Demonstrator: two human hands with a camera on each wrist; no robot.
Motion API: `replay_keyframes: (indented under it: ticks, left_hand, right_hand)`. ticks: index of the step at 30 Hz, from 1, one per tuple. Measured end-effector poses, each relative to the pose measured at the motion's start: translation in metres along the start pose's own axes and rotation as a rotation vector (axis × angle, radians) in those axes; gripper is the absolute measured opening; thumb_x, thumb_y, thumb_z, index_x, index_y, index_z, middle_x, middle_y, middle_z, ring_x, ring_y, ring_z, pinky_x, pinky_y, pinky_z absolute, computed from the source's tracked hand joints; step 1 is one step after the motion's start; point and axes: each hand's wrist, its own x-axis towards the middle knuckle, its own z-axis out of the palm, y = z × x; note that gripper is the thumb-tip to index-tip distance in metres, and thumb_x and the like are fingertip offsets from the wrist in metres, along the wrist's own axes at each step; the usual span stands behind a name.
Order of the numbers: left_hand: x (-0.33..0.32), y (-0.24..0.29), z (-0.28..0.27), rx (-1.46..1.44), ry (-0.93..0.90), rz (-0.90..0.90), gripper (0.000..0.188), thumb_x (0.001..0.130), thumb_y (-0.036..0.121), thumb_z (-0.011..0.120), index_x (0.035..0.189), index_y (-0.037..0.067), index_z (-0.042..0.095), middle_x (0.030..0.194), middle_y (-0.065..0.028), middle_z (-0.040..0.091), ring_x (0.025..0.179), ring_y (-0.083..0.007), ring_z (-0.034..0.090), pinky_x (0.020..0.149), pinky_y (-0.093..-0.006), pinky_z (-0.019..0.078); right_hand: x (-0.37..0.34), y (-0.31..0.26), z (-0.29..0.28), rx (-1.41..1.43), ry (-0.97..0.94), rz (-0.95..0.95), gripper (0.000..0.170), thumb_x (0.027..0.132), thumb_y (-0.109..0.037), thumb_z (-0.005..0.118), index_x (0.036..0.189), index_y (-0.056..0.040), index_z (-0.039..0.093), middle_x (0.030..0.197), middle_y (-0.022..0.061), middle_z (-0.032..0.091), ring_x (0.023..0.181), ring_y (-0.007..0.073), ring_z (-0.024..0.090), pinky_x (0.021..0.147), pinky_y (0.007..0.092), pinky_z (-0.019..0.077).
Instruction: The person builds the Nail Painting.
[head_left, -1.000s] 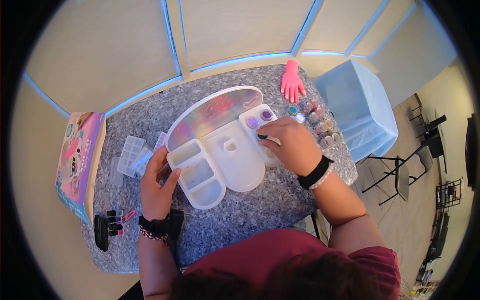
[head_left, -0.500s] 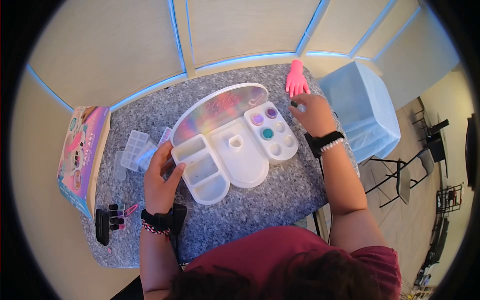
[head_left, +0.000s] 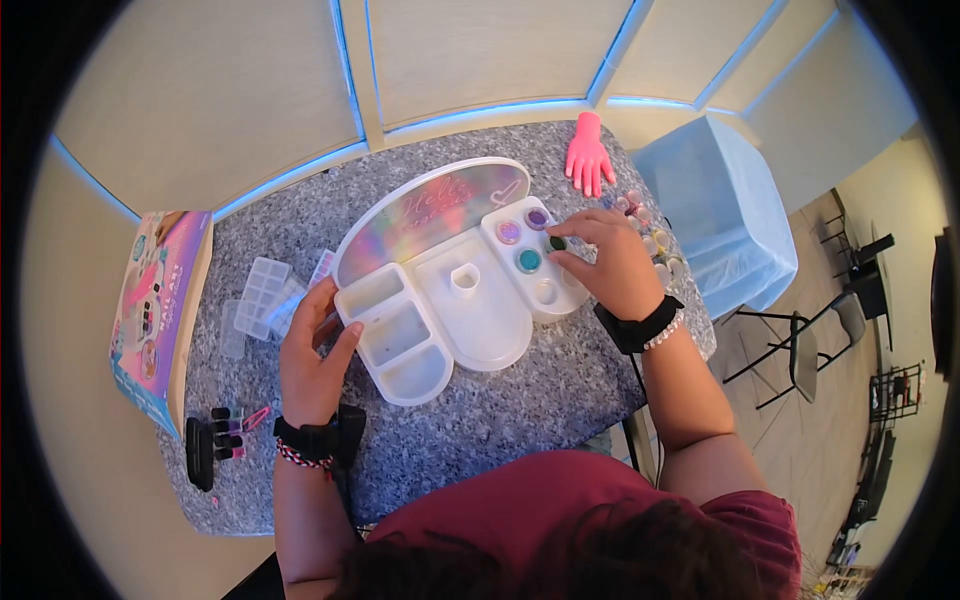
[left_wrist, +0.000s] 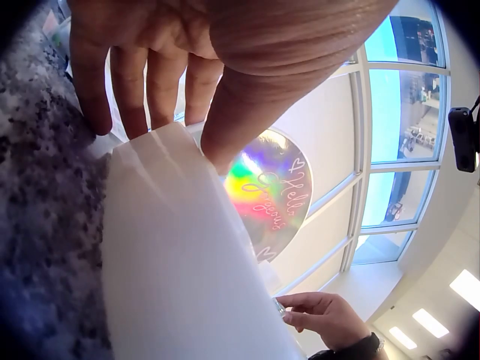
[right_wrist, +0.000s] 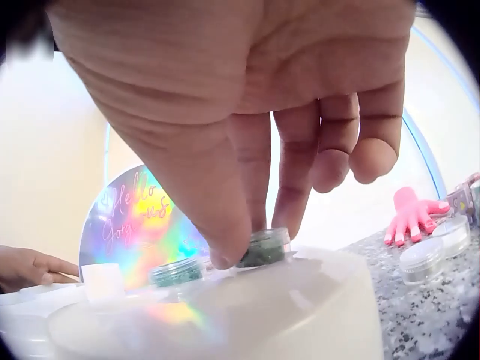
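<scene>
A white tray (head_left: 487, 344) with a rounded iridescent back panel (head_left: 440, 208) stands on the speckled table. My right hand (head_left: 624, 268) pinches a small dark green jar (head_left: 557, 243) at the tray's right section; in the right wrist view the jar (right_wrist: 265, 247) is between thumb and fingers, low at the tray's surface. Beside it a teal jar (head_left: 529, 260), a pink-lilac jar (head_left: 508, 232) and a purple jar (head_left: 537, 218) sit in round wells. My left hand (head_left: 316, 362) holds the tray's left edge, thumb on the near side, as the left wrist view also shows the hand (left_wrist: 172, 67) there.
Several small jars (head_left: 661, 240) stand at the table's right edge, near a pink model hand (head_left: 589, 156). To the left lie clear compartment boxes (head_left: 264, 290), a printed box (head_left: 160, 310), small bottles (head_left: 228, 440) and a black case (head_left: 199, 455).
My right hand went from the tray out to the loose jars and came back with a dark green jar. The teal jar was left in a well. My left hand stays on the tray.
</scene>
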Motion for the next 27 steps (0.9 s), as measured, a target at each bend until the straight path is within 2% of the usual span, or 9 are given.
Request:
replay_keyframes:
  ticks: [8, 10, 13, 16, 20, 22, 23, 26, 27]
  left_hand:
    - [0.000, 0.004, -0.002, 0.010, -0.037, -0.018, 0.062, 0.105, 0.003, 0.070, 0.164, -0.001, 0.049, 0.161, -0.0194, 0.060, 0.147, -0.0275, 0.059, 0.125, -0.0442, 0.0450]
    - [-0.001, 0.006, -0.002, 0.008, -0.036, -0.017, 0.062, 0.105, 0.003, 0.070, 0.164, -0.001, 0.049, 0.161, -0.0192, 0.060, 0.147, -0.0276, 0.059, 0.125, -0.0442, 0.0452]
    - [-0.001, 0.006, -0.001, 0.004, -0.037, -0.018, 0.062, 0.105, 0.002, 0.070, 0.163, 0.000, 0.049, 0.160, -0.0188, 0.060, 0.147, -0.0277, 0.059, 0.124, -0.0441, 0.0456]
    - [0.000, 0.005, 0.000, 0.000, -0.024, -0.012, 0.061, 0.104, 0.001, 0.071, 0.162, 0.000, 0.051, 0.158, -0.0184, 0.063, 0.145, -0.0289, 0.062, 0.123, -0.0449, 0.0474]
    - [-0.001, 0.004, -0.002, 0.005, -0.033, -0.015, 0.062, 0.105, 0.001, 0.069, 0.164, -0.001, 0.049, 0.161, -0.0188, 0.060, 0.146, -0.0272, 0.060, 0.124, -0.0443, 0.0457]
    - [-0.001, 0.005, -0.002, -0.001, -0.034, -0.021, 0.062, 0.106, 0.001, 0.069, 0.164, -0.001, 0.049, 0.161, -0.0191, 0.060, 0.147, -0.0272, 0.060, 0.124, -0.0443, 0.0455]
    - [-0.001, 0.006, -0.001, -0.008, -0.038, -0.019, 0.062, 0.106, 0.001, 0.069, 0.164, -0.001, 0.049, 0.161, -0.0193, 0.060, 0.147, -0.0272, 0.060, 0.125, -0.0443, 0.0453]
    - [0.000, 0.008, 0.000, 0.006, -0.043, -0.017, 0.062, 0.106, 0.002, 0.070, 0.164, -0.002, 0.048, 0.162, -0.0195, 0.060, 0.148, -0.0274, 0.059, 0.125, -0.0442, 0.0452]
    - [0.000, 0.007, 0.000, 0.007, -0.044, -0.017, 0.062, 0.106, 0.002, 0.070, 0.164, -0.002, 0.048, 0.162, -0.0195, 0.060, 0.148, -0.0274, 0.059, 0.125, -0.0442, 0.0452]
  right_hand:
    - [0.001, 0.019, -0.006, 0.060, -0.067, -0.058, 0.027, 0.088, -0.011, 0.087, 0.115, -0.0103, 0.085, 0.117, 0.0110, 0.080, 0.120, 0.0348, 0.068, 0.106, 0.0453, 0.0537]
    - [0.002, 0.032, -0.011, -0.129, 0.064, -0.037, 0.026, 0.089, -0.009, 0.085, 0.116, -0.0116, 0.085, 0.118, 0.0086, 0.081, 0.121, 0.0337, 0.070, 0.113, 0.0486, 0.0495]
    - [-0.006, 0.057, -0.004, -0.306, 0.012, -0.049, 0.028, 0.090, -0.008, 0.084, 0.117, -0.0135, 0.084, 0.119, 0.0067, 0.081, 0.117, 0.0344, 0.072, 0.122, 0.0554, 0.0417]
    - [-0.005, 0.065, 0.001, -0.291, -0.064, 0.048, 0.029, 0.091, -0.007, 0.083, 0.119, -0.0132, 0.083, 0.117, 0.0083, 0.081, 0.114, 0.0354, 0.073, 0.122, 0.0562, 0.0408]
    - [-0.004, 0.028, -0.025, -0.203, -0.021, -0.045, 0.028, 0.087, -0.007, 0.087, 0.115, -0.0086, 0.081, 0.117, 0.0100, 0.081, 0.109, 0.0345, 0.073, 0.122, 0.0481, 0.0482]
    - [-0.010, -0.024, -0.039, 0.138, -0.086, 0.237, 0.028, 0.085, -0.009, 0.089, 0.112, -0.0097, 0.081, 0.110, 0.0102, 0.081, 0.106, 0.0327, 0.072, 0.096, 0.0450, 0.0581]
    - [-0.014, -0.030, -0.037, 0.138, -0.088, 0.245, 0.028, 0.085, -0.009, 0.089, 0.112, -0.0097, 0.081, 0.110, 0.0102, 0.081, 0.106, 0.0327, 0.072, 0.096, 0.0450, 0.0581]
    - [-0.024, -0.035, -0.027, 0.070, -0.121, -0.118, 0.028, 0.083, -0.011, 0.091, 0.109, -0.0108, 0.081, 0.108, 0.0089, 0.080, 0.103, 0.0331, 0.071, 0.093, 0.0454, 0.0591]
    - [-0.025, -0.033, -0.023, 0.070, -0.120, -0.118, 0.028, 0.083, -0.011, 0.091, 0.109, -0.0108, 0.081, 0.108, 0.0089, 0.080, 0.103, 0.0331, 0.071, 0.093, 0.0454, 0.0591]
